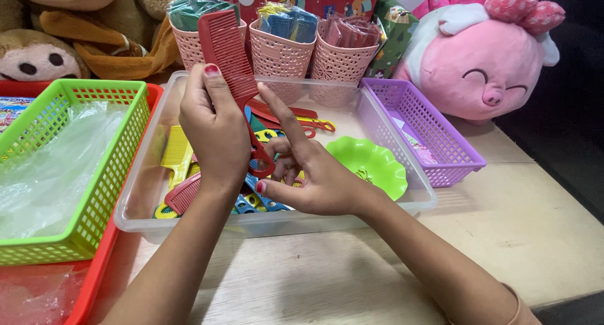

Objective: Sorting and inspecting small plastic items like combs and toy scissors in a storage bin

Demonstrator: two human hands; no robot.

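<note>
left hand (214, 136) clenched round red comb (229, 67), held upright over clear tub (135, 199) of combs; right hand (308, 171) loose, forefinger touching comb's edge; comb looked light, stiff, slick plastic, best gripped at handle

Soft, even light is filling the scene, with the wooden surface (503, 212) lying bright and showing only faint shadows beside the clear bin (402, 202). Everything near that bin is staying sharp, while the far right corner beyond it is falling dark.

Red comb (228, 51) glossy plastic; table (516, 218) matt, probably wood.
</note>
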